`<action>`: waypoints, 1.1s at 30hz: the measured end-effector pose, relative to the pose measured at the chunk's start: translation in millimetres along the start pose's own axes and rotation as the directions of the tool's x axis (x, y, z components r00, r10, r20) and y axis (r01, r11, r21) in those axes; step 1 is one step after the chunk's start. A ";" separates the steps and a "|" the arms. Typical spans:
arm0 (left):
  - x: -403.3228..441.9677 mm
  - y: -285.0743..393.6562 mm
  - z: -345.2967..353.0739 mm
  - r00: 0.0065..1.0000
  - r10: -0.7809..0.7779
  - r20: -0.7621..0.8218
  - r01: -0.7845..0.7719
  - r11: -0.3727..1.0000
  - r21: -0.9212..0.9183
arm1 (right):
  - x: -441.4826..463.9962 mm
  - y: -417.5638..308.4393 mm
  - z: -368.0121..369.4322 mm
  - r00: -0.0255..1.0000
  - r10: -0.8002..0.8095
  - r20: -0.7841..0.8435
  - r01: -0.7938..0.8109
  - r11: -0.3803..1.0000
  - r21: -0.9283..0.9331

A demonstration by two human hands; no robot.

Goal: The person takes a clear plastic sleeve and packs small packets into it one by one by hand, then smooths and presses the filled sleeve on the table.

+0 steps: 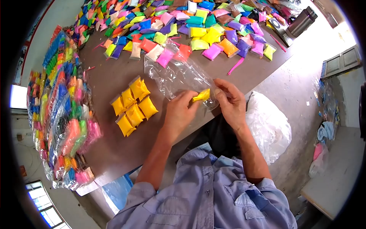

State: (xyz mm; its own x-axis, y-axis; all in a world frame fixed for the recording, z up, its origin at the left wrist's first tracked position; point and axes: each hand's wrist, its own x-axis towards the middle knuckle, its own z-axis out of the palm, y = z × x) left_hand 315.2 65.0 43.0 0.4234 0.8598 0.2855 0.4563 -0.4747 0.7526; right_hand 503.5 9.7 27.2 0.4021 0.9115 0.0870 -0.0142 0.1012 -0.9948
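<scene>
My left hand pinches a small yellow packet at the mouth of a long clear plastic bag. The fingers of my right hand are closed on the bag's near edge, just right of that packet. From there the bag stretches away over the tabletop, its far end touching several coloured packets. Left of my left hand, several orange-yellow packets lie in a close group on the brown table.
A large heap of coloured packets covers the table's far side. Filled clear bags are stacked along the left. A dark flask stands at the back right beside pink strips. A white plastic bag hangs right of my right arm.
</scene>
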 end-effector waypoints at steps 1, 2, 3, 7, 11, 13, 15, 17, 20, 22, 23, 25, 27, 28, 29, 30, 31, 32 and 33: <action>-0.2 -0.2 0.4 1.000 -0.001 0.000 0.001 1.000 -0.001 | 0.1 -4.1 -1.3 1.000 0.001 0.001 -0.001 1.000 -0.001; -0.2 0.6 0.5 1.000 0.002 0.003 -0.002 1.000 0.017 | 0.1 -9.2 -2.7 0.998 -0.061 -0.031 0.058 0.994 -0.090; -0.3 1.1 0.5 1.000 0.003 0.007 -0.003 0.999 0.035 | -0.2 -14.0 -4.1 0.991 -0.124 -0.056 0.112 0.977 -0.181; 0.9 -2.9 -0.4 1.000 0.031 0.000 -0.031 0.999 0.023 | -16.6 -26.5 -7.6 0.949 -0.314 0.014 0.279 0.822 -0.497; -1.2 -4.6 2.0 1.000 -0.024 -0.005 0.024 1.000 -0.012 | -25.3 -18.8 -15.9 0.995 -0.076 -0.057 0.038 0.866 -0.499; -0.9 -5.6 3.0 1.000 -0.021 -0.011 0.021 1.000 -0.016 | -25.6 -18.3 -19.6 0.999 -0.050 -0.013 0.036 0.854 -0.519; -0.9 -6.1 4.3 0.999 -0.017 -0.028 0.016 0.999 -0.043 | -24.3 -22.0 -21.6 0.981 0.193 -0.019 -0.188 0.924 -0.333; -1.6 -8.1 2.9 0.999 -0.041 0.003 0.041 0.999 -0.035 | -22.5 -10.4 -24.5 0.979 0.205 0.001 -0.197 0.942 -0.272; -2.7 -8.0 2.5 0.998 -0.053 0.019 0.053 0.998 -0.026 | -20.8 -12.5 -28.0 0.962 0.271 0.028 -0.257 0.936 -0.243; -2.8 -7.4 2.7 0.999 -0.040 0.005 0.041 0.999 -0.029 | -21.2 -21.2 -27.9 0.946 0.324 0.028 -0.304 0.911 -0.279; -3.1 -7.3 2.3 0.999 -0.034 0.005 0.034 0.999 -0.027 | -22.7 -25.5 -25.6 0.939 0.344 0.008 -0.333 0.914 -0.234; -2.8 -7.4 2.9 1.000 -0.026 0.006 0.026 0.999 -0.026 | -23.6 -31.0 -22.9 0.931 0.364 -0.013 -0.360 0.914 -0.189; -2.3 -7.6 3.8 0.999 0.022 -0.026 -0.023 0.999 -0.023 | -23.3 -33.6 -21.9 0.931 0.366 0.003 -0.354 0.903 -0.244; -2.6 -7.4 3.9 0.999 0.023 -0.024 -0.024 0.999 -0.024 | -23.0 -31.4 -22.5 0.931 0.366 0.000 -0.355 0.903 -0.243; -3.0 -7.3 3.7 1.000 0.000 -0.012 0.000 1.000 -0.026 | -22.3 -27.2 -23.7 0.937 0.350 -0.002 -0.340 0.907 -0.250; -3.3 -7.5 3.3 1.000 -0.025 -0.002 0.025 0.999 -0.026 | -21.9 -23.8 -24.8 0.942 0.335 -0.003 -0.324 0.910 -0.258; -3.5 -7.9 3.1 1.000 -0.028 -0.002 0.027 0.999 -0.025 | -21.6 -21.7 -26.9 0.942 0.337 -0.001 -0.325 0.910 -0.258; -3.9 -8.1 3.1 1.000 -0.019 -0.010 0.019 1.000 -0.021 | -21.5 -20.0 -29.9 0.946 0.324 -0.005 -0.313 0.910 -0.273; -3.7 -8.4 3.5 1.000 -0.010 -0.018 0.009 1.000 -0.018 | -21.4 -19.5 -31.3 0.951 0.310 -0.011 -0.300 0.910 -0.288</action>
State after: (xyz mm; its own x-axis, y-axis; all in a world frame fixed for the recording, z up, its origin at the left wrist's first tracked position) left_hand 312.5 65.1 33.5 0.4051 0.8675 0.2887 0.4461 -0.4632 0.7658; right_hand 523.8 -24.2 43.1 0.3883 0.8934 -0.2258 0.1302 -0.2958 -0.9463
